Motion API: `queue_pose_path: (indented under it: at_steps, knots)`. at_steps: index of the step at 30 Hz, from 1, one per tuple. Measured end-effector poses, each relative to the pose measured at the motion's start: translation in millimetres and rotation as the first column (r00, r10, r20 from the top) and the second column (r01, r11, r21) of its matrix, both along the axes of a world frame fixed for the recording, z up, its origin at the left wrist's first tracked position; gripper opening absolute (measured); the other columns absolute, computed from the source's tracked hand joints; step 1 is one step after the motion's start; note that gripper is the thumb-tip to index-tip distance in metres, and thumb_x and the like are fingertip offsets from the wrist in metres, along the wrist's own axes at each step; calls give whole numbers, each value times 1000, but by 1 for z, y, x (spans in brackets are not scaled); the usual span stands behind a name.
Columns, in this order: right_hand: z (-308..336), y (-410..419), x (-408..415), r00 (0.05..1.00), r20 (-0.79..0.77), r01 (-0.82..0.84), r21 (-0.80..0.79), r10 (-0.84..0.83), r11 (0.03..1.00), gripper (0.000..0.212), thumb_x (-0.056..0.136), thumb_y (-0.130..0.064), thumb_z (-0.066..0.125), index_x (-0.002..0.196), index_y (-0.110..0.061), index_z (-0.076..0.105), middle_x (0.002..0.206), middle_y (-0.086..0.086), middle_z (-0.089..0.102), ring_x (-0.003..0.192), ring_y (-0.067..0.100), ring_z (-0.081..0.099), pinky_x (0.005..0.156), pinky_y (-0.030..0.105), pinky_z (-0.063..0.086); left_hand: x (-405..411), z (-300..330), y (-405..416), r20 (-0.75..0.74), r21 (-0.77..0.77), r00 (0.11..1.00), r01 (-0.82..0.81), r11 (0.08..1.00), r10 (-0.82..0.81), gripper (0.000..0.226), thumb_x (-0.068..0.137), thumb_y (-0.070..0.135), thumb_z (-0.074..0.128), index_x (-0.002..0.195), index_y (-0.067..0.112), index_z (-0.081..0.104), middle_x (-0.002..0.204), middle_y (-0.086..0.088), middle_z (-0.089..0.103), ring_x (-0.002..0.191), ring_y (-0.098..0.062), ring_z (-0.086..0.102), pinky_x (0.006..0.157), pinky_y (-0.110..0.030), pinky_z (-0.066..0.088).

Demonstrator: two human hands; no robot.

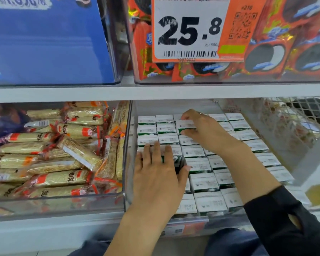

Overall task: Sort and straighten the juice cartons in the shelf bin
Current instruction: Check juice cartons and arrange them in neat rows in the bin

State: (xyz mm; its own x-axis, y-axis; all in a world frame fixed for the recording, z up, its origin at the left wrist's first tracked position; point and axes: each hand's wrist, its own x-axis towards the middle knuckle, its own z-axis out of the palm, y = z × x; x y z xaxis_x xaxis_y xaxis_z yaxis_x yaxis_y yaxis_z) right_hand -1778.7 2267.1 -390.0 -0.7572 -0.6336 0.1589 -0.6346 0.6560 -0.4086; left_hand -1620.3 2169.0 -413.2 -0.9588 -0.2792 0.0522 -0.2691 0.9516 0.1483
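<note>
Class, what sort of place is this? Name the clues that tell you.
Most likely a shop or supermarket aisle: a price tag with a barcode hangs above shelf bins of packaged snacks, and small cartons stand in rows.

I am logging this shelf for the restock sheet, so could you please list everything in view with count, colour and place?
juice cartons: dozens, white and green, in rows in the lower right bin
raised carton: one, white and green, lifted above the back rows
clear bin: one, transparent, lower shelf, centre right
snack bars: many, tan with orange-red wrappers, lower left bin
cookie packs: several, orange-red, upper right bin
blue box: one, upper left
price tag: one, white and orange, reads 25.8
left hand: flat on the front cartons
right hand: pinching the raised carton
</note>
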Motion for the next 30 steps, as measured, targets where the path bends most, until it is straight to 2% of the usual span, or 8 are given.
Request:
queue_pose_path:
  at_steps: [4, 7, 10, 12, 15, 19, 26, 30]
  knots:
    - [-4, 1, -2, 1000, 3, -10, -40, 11, 999, 26, 95, -19, 56, 119, -12, 61, 116, 9, 58, 99, 20, 55, 75, 15, 33, -1, 0, 2, 18, -3, 1000, -2, 1000, 2, 71, 94, 61, 14, 152, 20, 7, 161, -9, 0, 147, -28, -4, 118, -44, -4]
    - [-6, 1, -1, 999, 35, 37, -115, -33, 993, 24, 93, -18, 59, 116, -13, 64, 116, 7, 60, 95, 14, 54, 75, 10, 32, 0, 1, 2, 20, -4, 1000, 4, 1000, -4, 71, 95, 61, 15, 152, 20, 8, 161, -10, 1, 147, -28, -3, 118, -45, -2]
    - [2, 2, -3, 990, 71, 137, -234, -124, 962, 26, 94, -16, 58, 120, -15, 62, 122, 8, 59, 105, 18, 57, 85, 19, 41, 2, 3, 1, 20, 0, 1000, 11, 1000, -11, 70, 95, 61, 15, 152, 20, 8, 161, -9, 2, 147, -28, -3, 118, -45, -1]
    - [11, 0, -10, 990, 7, 139, -155, -140, 978, 27, 95, -18, 56, 122, -15, 61, 127, 7, 58, 114, 22, 55, 91, 25, 40, 3, 4, 1, 17, 11, 1000, 16, 1000, -16, 70, 95, 61, 16, 152, 20, 9, 161, -9, 3, 147, -28, -3, 119, -45, -1]
    - [21, -11, -23, 993, -81, 87, 88, -80, 992, 30, 96, -24, 53, 126, -19, 58, 133, 5, 55, 116, 24, 53, 93, 27, 39, 2, 3, 2, 8, 13, 1000, 13, 1000, -13, 70, 96, 60, 18, 152, 19, 10, 160, -11, 4, 147, -30, -2, 118, -46, -1]
    - [19, -34, -33, 998, -56, 29, 330, -11, 943, 37, 96, -25, 51, 133, -21, 51, 139, 5, 48, 123, 26, 47, 99, 33, 41, 1, 2, 2, -1, 16, 1000, 10, 1000, -10, 69, 97, 59, 18, 152, 18, 11, 160, -13, 4, 147, -31, -1, 118, -47, -1]
    - [26, -51, -40, 997, -43, 75, 449, -62, 891, 43, 92, -35, 60, 125, -10, 53, 120, 9, 59, 107, 27, 56, 94, 37, 48, 0, -1, 2, -17, -2, 1000, 17, 1000, -17, 69, 97, 58, 18, 152, 17, 13, 160, -13, 6, 147, -32, 2, 117, -47, 1]
    - [23, -52, -38, 997, -57, 71, 502, -49, 862, 41, 97, -34, 50, 130, -8, 47, 121, 12, 56, 108, 30, 54, 85, 33, 45, 0, 1, 2, -6, -3, 1000, 15, 1000, -16, 69, 97, 58, 19, 152, 17, 12, 159, -13, 6, 146, -32, 1, 117, -48, 1]
